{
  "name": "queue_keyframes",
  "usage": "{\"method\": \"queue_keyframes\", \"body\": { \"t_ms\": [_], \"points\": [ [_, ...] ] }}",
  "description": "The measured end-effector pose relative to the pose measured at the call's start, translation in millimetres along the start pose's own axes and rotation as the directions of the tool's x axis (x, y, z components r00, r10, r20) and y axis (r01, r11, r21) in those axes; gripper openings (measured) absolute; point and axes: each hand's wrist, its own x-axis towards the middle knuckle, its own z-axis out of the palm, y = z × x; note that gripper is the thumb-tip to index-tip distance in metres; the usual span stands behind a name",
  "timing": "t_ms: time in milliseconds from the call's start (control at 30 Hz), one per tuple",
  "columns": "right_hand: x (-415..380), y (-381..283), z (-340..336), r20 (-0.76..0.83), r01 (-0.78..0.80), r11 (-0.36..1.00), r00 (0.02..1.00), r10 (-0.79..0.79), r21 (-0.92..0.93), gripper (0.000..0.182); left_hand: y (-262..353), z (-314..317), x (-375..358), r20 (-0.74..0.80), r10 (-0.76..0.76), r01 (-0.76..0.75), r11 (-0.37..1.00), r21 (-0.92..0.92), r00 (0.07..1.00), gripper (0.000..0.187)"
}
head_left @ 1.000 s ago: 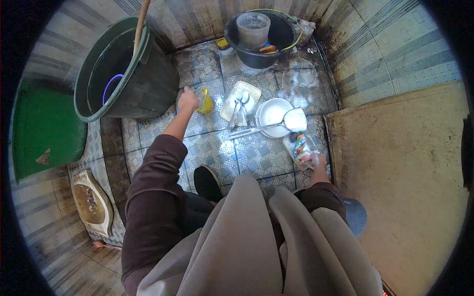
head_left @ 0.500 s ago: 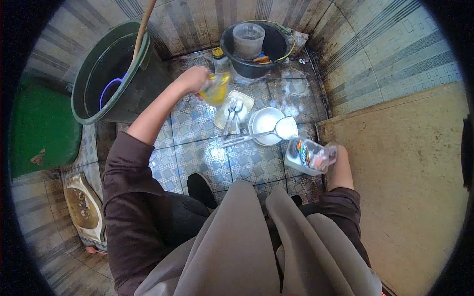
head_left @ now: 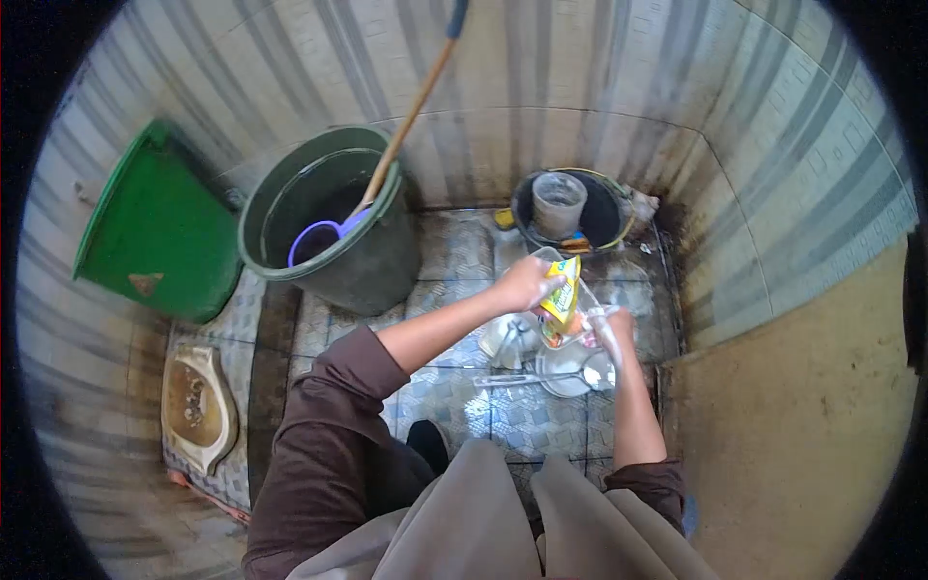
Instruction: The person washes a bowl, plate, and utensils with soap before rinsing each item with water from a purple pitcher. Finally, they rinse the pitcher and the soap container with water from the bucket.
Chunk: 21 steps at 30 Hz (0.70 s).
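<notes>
My left hand (head_left: pixel 523 284) is closed on a yellow printed pouch (head_left: pixel 564 292), held over a clear plastic container (head_left: pixel 554 336). My right hand (head_left: pixel 616 333), with foam on its fingers, grips that container by its right side. A coloured label shows on the container, and its contents are mostly hidden by the pouch and my hands. Below them on the wet tiled floor stands a white bowl (head_left: pixel 557 360), with a long-handled ladle (head_left: pixel 522 380) lying across it. Left of the bowl, a pale tray with several spoons (head_left: pixel 510 338) sits partly behind the container.
A large green bucket (head_left: pixel 362 271) holds a purple-handled dipper (head_left: pixel 314 232) and a wooden pole (head_left: pixel 414 111). At the back is a black basin (head_left: pixel 604 217) with a grey cup (head_left: pixel 559 208) in it. A squat toilet (head_left: pixel 224 416) lies left; a tan panel (head_left: pixel 783 435) stands right.
The pouch has come rightward in my left hand to the container. My right hand has brought the container up and left, above the bowl. The view has tilted up.
</notes>
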Motion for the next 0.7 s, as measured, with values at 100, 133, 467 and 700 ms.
{"method": "queue_keyframes", "body": {
  "t_ms": [100, 133, 467, 700],
  "points": [
    [2.7, -14.6, 17.2, -0.006, 0.087, 0.973, 0.996, -0.087, 0.215, 0.015, -8.7, -30.5, -15.5, 0.018, 0.075, -0.077, 0.985, 0.156, 0.997, 0.029],
    [0.2, -31.4, 20.2, 0.010, 0.104, 0.972, 0.994, -0.108, 0.209, 0.015, -0.4, -43.2, -31.8, -0.077, 0.125, -0.110, 0.977, 0.182, 0.989, 0.029],
    [-24.1, -158.9, 97.0, 0.455, -0.049, 0.902, 0.874, -0.170, 0.430, 0.021, -22.1, -151.0, -153.0, -0.527, -0.030, -0.192, 0.912, -0.362, 0.849, 0.053],
    [-48.1, -218.3, 133.0, 0.563, 0.122, 0.920, 0.759, -0.328, 0.372, 0.025, -97.6, -168.2, -236.9, -0.555, -0.468, 0.156, 0.842, -0.517, 0.688, 0.032]
  ]
}}
